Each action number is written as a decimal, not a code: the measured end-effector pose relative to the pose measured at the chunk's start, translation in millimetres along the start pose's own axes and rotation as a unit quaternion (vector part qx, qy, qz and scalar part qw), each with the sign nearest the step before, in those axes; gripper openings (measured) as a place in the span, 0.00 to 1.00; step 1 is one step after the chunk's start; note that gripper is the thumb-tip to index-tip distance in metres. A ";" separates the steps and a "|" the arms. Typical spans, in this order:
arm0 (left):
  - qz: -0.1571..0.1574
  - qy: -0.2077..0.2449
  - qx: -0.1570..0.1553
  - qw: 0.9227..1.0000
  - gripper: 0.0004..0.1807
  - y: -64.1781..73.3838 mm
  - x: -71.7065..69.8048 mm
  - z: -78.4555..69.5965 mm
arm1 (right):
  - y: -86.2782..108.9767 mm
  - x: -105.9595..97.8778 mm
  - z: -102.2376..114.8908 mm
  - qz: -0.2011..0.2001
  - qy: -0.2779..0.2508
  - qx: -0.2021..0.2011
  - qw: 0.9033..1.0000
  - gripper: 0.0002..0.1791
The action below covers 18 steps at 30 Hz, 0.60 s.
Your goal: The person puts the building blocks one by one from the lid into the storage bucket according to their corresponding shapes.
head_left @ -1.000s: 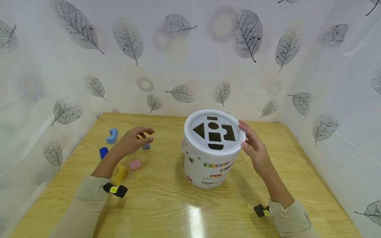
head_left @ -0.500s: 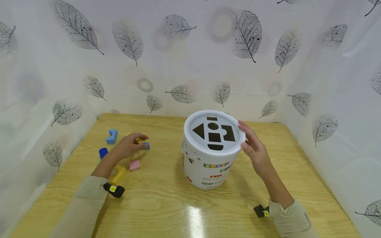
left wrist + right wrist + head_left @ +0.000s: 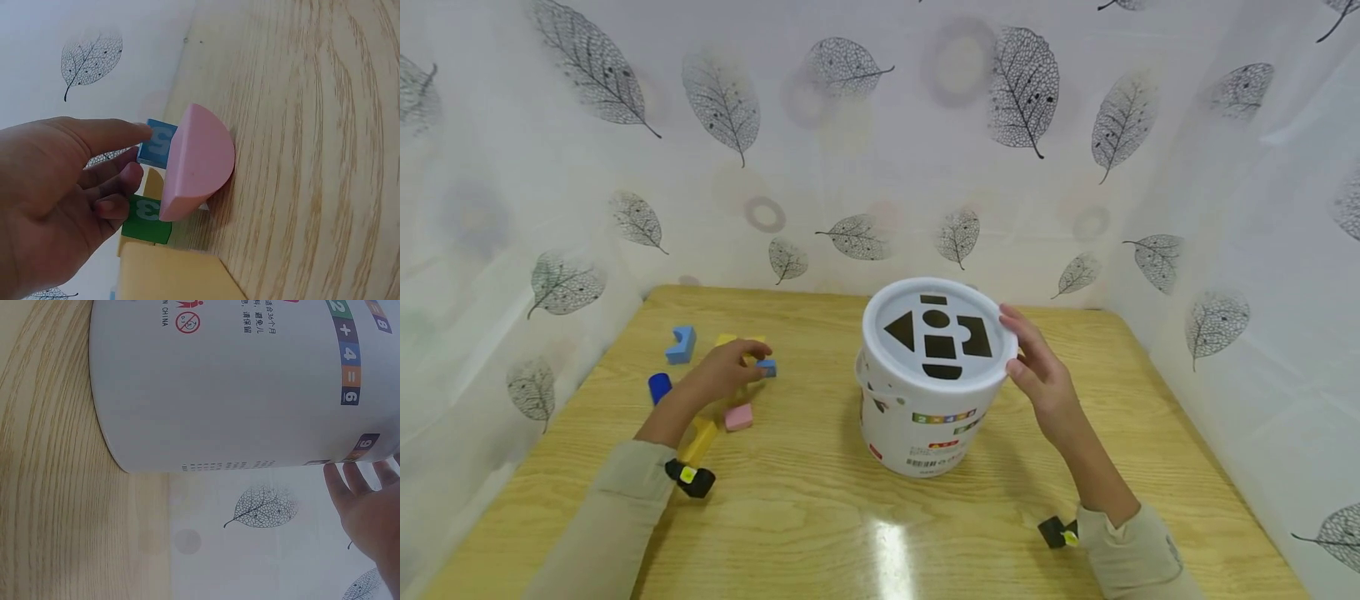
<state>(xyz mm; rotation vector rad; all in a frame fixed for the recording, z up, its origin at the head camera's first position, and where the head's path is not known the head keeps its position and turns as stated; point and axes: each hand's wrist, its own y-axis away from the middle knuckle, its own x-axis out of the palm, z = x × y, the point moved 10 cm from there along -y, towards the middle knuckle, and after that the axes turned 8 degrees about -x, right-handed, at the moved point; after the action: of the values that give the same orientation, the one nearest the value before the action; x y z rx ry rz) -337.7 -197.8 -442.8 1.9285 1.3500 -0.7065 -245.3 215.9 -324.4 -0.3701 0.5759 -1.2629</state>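
My left hand [image 3: 724, 369] is at the left of the table, thumb and fingers pinching a small blue number block [image 3: 767, 367]. In the left wrist view, this blue block carries a 5; a green block [image 3: 147, 219] with a 3 lies just under the fingers. A pink half-round block [image 3: 739, 417] sits nearer the camera. My right hand [image 3: 1047, 383] touches the rim of a white bucket [image 3: 895, 433] with extended fingers. The bucket's lid [image 3: 895, 357] has several shaped holes, among them a triangle, a circle and a square.
Left of the left hand are a light blue notched block [image 3: 681, 346] and a dark blue cylinder [image 3: 659, 387]. A yellow block [image 3: 700, 439] lies by the left wrist, with more yellow pieces [image 3: 726, 339] behind the hand. Leaf-patterned curtains [image 3: 865, 150] border the wooden table [image 3: 805, 517].
My left hand has lowered and drawn slightly left, and its fingers have closed in on the blue number block. My right hand and the bucket stay in place.
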 end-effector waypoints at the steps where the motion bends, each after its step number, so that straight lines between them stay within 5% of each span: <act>1: 0.000 -0.006 -0.002 1.000 0.24 -1.1 0.4 0.2 | 0.1 -0.1 -0.1 0.000 0.000 0.000 1.000 0.29; 9: -0.014 -0.064 -0.003 0.998 0.19 -10.5 3.9 0.1 | 0.5 -1.0 -1.1 -0.001 0.003 0.005 1.000 0.29; 18: -0.026 -0.073 0.003 0.997 0.14 -12.4 6.9 0.2 | 0.5 -2.0 -0.5 -0.005 0.012 0.007 1.000 0.29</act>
<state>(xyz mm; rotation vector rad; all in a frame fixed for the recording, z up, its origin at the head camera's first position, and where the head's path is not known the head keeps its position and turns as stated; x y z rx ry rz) -347.3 -191.0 -450.8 1.8141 1.3125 -0.8598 -245.6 217.9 -324.7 -0.3457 0.5856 -1.2812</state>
